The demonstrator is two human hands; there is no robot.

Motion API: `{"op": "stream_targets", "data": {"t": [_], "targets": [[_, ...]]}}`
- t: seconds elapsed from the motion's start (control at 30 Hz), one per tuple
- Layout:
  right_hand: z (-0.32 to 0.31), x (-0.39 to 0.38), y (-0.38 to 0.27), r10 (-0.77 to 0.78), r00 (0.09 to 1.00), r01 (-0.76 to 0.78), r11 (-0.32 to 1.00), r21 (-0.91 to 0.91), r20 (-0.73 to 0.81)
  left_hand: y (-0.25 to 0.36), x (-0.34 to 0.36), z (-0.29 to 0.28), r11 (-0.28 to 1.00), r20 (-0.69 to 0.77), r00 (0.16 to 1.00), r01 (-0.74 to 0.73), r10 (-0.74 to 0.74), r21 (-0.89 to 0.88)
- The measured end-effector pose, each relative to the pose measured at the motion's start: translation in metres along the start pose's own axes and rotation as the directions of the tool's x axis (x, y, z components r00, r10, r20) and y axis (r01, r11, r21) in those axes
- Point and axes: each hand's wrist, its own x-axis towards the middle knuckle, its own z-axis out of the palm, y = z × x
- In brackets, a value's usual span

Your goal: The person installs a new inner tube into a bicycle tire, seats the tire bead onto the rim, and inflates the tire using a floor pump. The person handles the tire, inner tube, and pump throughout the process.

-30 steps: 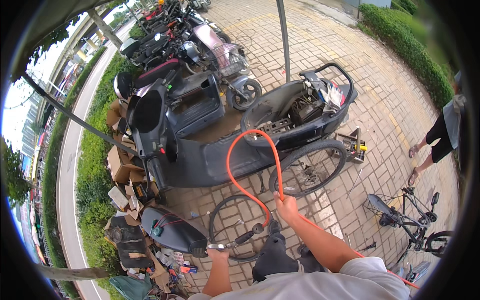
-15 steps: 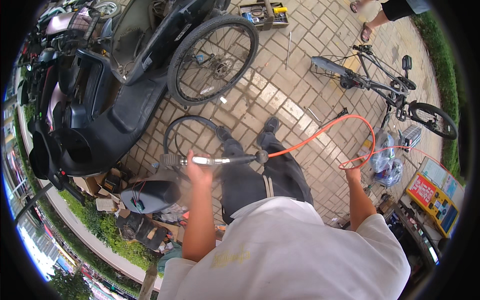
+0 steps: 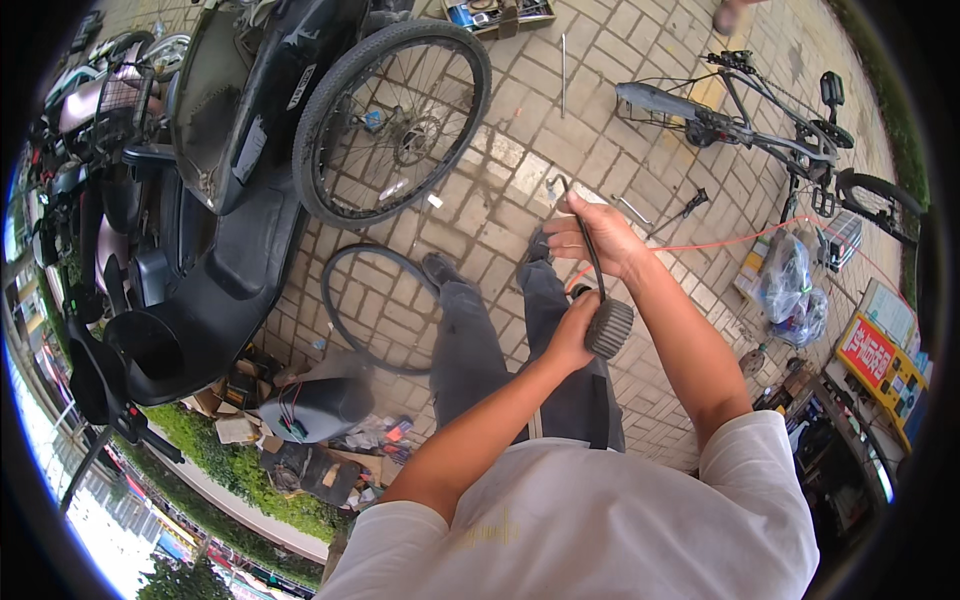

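Note:
My left hand (image 3: 572,337) is closed round a tire inflator gun (image 3: 610,331), whose round head has a ribbed grey cover. A short black hose (image 3: 594,240) rises from it and bends at its tip. Above the left hand, my right hand (image 3: 606,236) holds this hose between thumb and fingers. An orange air hose (image 3: 720,245) runs from near the inflator off to the right; its joint is partly hidden by my hands. Left of my legs, a thin black hoop, a bicycle tire or tube (image 3: 335,318), lies on the paving.
A bicycle wheel with its tire (image 3: 476,130) leans against a black scooter (image 3: 240,290). A folding bicycle (image 3: 745,130) lies at the far right. A metal rod (image 3: 563,75) and small tools rest on the paving below a toolbox (image 3: 520,18). Plastic bags (image 3: 785,280) sit at the right.
My left hand has carried the inflator rightward and turned it. My right hand has let go of the orange hose, come to the middle and taken the black hose.

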Motion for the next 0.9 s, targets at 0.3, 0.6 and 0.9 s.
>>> {"op": "stream_targets", "data": {"t": [0.3, 0.6, 0.9], "targets": [[-0.076, 0.021, 0.062, -0.552, 0.723, 0.551, 0.824, -0.135, -0.416, -0.049, 0.037, -0.171, 0.801, -0.185, 0.976, 0.017, 0.118, 0.599], [-0.010, 0.084, 0.035, -0.739, 0.601, 0.649, 0.673, -0.353, -0.305, 0.142, 0.152, -0.447, 0.210, -0.206, 0.677, 0.077, 0.706, 0.975], [0.003, 0.130, 0.040, -0.629, 0.773, 0.579, 0.752, -0.316, -0.083, 0.171, 0.206, -0.440, 0.003, -0.452, 0.792, 0.495, 0.410, 0.869]]}}
